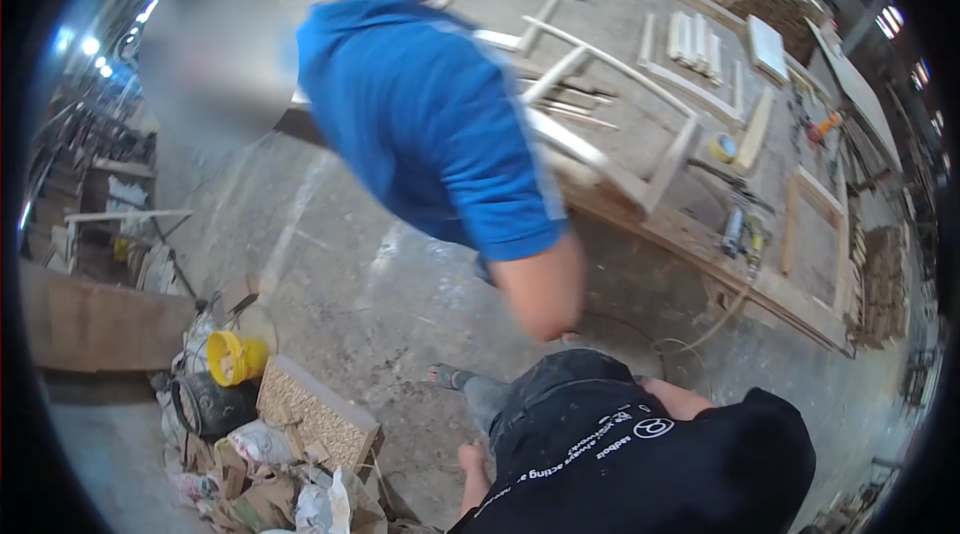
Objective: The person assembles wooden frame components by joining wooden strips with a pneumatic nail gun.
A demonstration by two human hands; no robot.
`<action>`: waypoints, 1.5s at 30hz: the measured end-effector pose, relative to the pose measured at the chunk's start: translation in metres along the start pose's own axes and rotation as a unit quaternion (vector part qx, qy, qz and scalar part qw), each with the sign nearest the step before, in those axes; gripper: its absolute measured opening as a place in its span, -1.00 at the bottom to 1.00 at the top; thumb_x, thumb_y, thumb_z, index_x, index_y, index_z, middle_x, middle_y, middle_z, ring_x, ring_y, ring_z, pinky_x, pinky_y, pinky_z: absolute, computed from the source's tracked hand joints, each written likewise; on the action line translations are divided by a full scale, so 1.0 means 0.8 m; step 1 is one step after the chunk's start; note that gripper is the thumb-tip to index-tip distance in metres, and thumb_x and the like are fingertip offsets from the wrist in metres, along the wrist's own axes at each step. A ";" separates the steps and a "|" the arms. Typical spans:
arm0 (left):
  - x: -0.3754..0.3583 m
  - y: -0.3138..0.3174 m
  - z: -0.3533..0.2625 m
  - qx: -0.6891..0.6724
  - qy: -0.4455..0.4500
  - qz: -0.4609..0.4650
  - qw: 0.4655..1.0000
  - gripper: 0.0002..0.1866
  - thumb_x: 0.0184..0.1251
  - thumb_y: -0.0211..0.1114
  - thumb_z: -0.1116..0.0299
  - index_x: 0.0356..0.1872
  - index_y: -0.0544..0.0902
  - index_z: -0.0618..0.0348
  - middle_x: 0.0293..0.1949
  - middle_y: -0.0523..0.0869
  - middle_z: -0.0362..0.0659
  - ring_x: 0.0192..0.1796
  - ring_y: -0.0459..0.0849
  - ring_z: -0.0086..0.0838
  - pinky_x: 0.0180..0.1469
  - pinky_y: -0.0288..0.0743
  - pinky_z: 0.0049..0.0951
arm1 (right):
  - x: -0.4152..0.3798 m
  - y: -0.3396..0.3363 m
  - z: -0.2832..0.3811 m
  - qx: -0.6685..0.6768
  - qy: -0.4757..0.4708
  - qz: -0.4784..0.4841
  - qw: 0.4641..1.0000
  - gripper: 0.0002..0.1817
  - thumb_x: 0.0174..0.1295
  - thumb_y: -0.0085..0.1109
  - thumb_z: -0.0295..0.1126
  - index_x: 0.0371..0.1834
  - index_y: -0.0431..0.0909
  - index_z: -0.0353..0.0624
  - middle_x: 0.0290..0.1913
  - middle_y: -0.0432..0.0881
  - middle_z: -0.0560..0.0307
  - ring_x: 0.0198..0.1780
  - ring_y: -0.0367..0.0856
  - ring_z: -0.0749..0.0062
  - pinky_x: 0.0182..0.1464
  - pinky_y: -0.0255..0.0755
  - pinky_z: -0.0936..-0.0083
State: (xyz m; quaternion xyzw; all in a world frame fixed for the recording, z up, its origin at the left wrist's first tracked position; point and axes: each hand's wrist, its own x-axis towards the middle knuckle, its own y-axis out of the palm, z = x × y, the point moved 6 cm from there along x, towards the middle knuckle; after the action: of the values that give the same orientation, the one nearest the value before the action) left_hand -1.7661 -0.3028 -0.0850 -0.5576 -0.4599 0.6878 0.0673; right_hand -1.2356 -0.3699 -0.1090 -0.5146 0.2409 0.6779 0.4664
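At the bottom of the head view I see my own black printed shirt point(660, 464), dark shorts point(575, 379) and a sandalled foot point(446, 375). My left hand point(472, 456) hangs low beside my body, over the concrete floor. Its fingers look curled in, and nothing shows in them. My right forearm point(680, 398) comes out from the shirt on the other side; the fingers of my right hand are hidden beside the shorts. Close in front stands a person in a blue shirt point(400, 124), whose bent elbow is near my legs and whose hands are out of sight.
A long workbench point(690, 239) holds white wooden frames point(610, 74), tape point(722, 146) and power tools point(735, 231). A hose point(725, 319) trails onto the floor. Lower left are a yellow bucket point(238, 357), a chip-filled box point(315, 414) and scrap bags point(265, 442).
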 end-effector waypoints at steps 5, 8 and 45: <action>0.109 -0.053 0.062 0.078 -0.006 0.090 0.993 -0.60 0.37 0.20 0.15 0.04 0.78 0.15 0.07 0.79 0.09 0.16 0.75 0.06 0.16 0.65 -0.04 | 0.104 0.038 0.185 -0.079 -0.011 -0.037 0.996 -0.54 0.49 0.05 0.04 -0.23 0.69 -0.15 -0.37 0.73 0.17 -0.42 0.68 0.33 -0.30 0.60 0.33; 0.166 -0.145 0.131 0.057 0.011 0.041 0.997 -0.60 0.37 0.22 0.07 0.03 0.77 0.10 0.01 0.79 0.13 0.10 0.75 0.09 0.13 0.61 0.04 | 0.164 0.060 0.369 -0.090 -0.066 -0.079 0.991 -0.53 0.50 0.04 0.06 -0.24 0.68 -0.14 -0.38 0.73 0.18 -0.43 0.67 0.33 -0.32 0.59 0.34; 1.156 -1.111 0.148 0.107 0.223 0.033 0.968 -0.42 0.51 0.10 -0.07 -0.16 0.75 0.38 -0.22 0.78 0.23 -0.12 0.76 0.09 -0.02 0.57 0.08 | 0.577 0.319 1.410 0.256 0.052 -0.211 0.942 -0.50 0.49 -0.06 0.15 -0.07 0.63 -0.04 -0.37 0.71 0.13 -0.44 0.65 0.37 -0.41 0.53 0.38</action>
State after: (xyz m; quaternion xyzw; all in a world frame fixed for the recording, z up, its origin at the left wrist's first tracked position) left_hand -2.5790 0.6956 -0.1134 -0.7014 -0.3387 0.5927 0.2051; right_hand -2.0100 0.6031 -0.1748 -0.4510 0.3164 0.4518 0.7017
